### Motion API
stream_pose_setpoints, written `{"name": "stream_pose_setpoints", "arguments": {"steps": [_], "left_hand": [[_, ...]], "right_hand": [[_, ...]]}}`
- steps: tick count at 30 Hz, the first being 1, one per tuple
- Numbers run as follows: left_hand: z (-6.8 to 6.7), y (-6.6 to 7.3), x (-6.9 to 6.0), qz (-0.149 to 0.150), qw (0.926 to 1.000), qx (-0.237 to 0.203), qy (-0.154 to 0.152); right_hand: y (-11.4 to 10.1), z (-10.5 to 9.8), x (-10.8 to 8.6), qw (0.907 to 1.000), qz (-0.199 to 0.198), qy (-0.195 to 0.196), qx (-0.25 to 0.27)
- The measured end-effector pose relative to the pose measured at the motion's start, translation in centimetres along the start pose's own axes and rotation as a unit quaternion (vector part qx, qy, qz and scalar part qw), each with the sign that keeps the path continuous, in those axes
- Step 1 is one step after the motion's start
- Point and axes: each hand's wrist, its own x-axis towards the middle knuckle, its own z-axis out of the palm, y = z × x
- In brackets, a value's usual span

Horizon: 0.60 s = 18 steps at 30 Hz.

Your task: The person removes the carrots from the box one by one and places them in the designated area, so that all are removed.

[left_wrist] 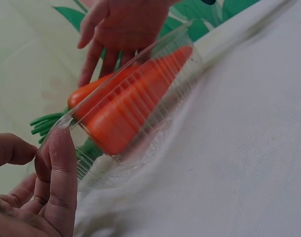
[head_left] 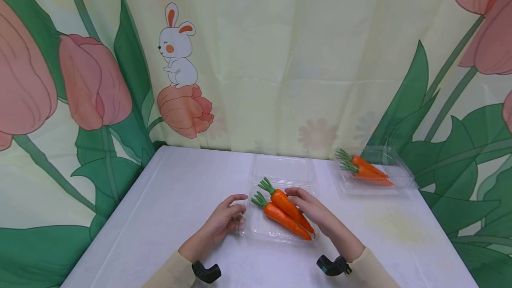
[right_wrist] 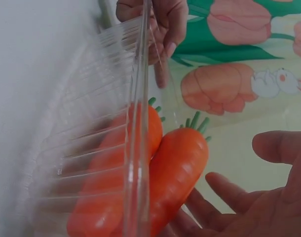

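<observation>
Open box (head_left: 259, 231): clear plastic, on the white table (head_left: 172, 199); landmark for all places below.
Lid (head_left: 284, 169): clear, folded back on the far side of the open box.
Far carrot (head_left: 294, 213): orange, green-topped; inside the open box, on the side toward its right edge.
Near carrot (head_left: 287, 222): same kind; inside the open box, alongside the far carrot, nearer its front edge.
Long axis: both carrots slant across the open box, greens toward its far left, tips toward its near right corner.
Left hand (head_left: 224, 219): at the left rim of the open box, fingers bent; whether they pinch the plastic or only touch it, cannot tell.
Right hand (head_left: 306, 206): over the right side of the open box, fingers spread, thumb apart, clamped on nothing; nearer hand to the carrots, which lie to its left. Fingertip contact with the far carrot: cannot tell.
Closed box (head_left: 403, 178): clear, beyond and to the right of the open box, holding a second pair of carrots (head_left: 372, 176).
Head view only: the closed box and its contents.
Wrist views: the carrots rising above the open box's rim and showing through its ribbed wall; the right palm facing the carrots, which the head view hides.
</observation>
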Motion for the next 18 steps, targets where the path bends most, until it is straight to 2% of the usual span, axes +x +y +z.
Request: {"name": "stream_pose_setpoints", "arguments": {"steps": [11,18], "left_hand": [[0.0,-0.2,0.1,0.001,1.0000,-0.003,-0.001],[-0.2,-0.3,0.1,0.000,1.0000,-0.002,-0.001]], "right_hand": [[0.8,1.4,0.1,0.9991,-0.001,0.016,-0.038],[1.0,2.0,0.6,0.9977,0.013,0.025,-0.061]]}}
